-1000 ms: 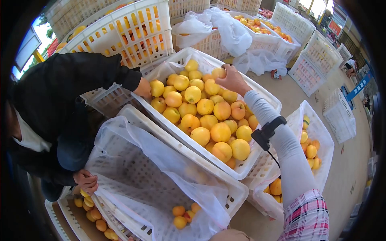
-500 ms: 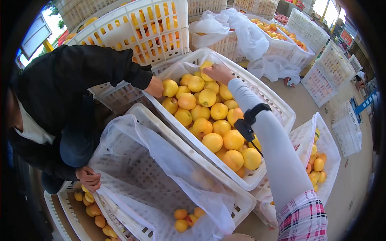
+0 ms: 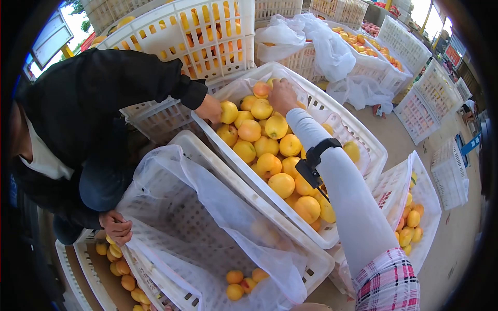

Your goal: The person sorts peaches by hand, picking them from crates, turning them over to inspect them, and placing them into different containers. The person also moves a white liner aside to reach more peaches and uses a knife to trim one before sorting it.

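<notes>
My right hand [image 3: 284, 97], at the end of a white sleeve, reaches into the far end of a white crate [image 3: 365, 141] full of yellow peaches [image 3: 281, 185]. Its fingers curl down against a yellow peach [image 3: 272, 82], whose lower part is hidden. Only a sliver of skin, apparently my left hand [image 3: 311, 307], shows at the bottom edge; its fingers are out of sight. In front stands a crate lined with white mesh [image 3: 181, 207], with a few orange-yellow fruits [image 3: 235, 292] at its near end.
At left, a person in a black jacket has one hand [image 3: 209, 110] on the peaches and another [image 3: 116, 227] at the mesh. Stacked fruit crates [image 3: 207, 44] stand behind. A lined crate [image 3: 430, 223] of fruit is at right, more crates [image 3: 430, 101] beyond.
The view has shifted slightly. My right hand has turned and now reaches down past the peach it touched, at the crate's far end. Peaches now lie on the liner right of my forearm.
</notes>
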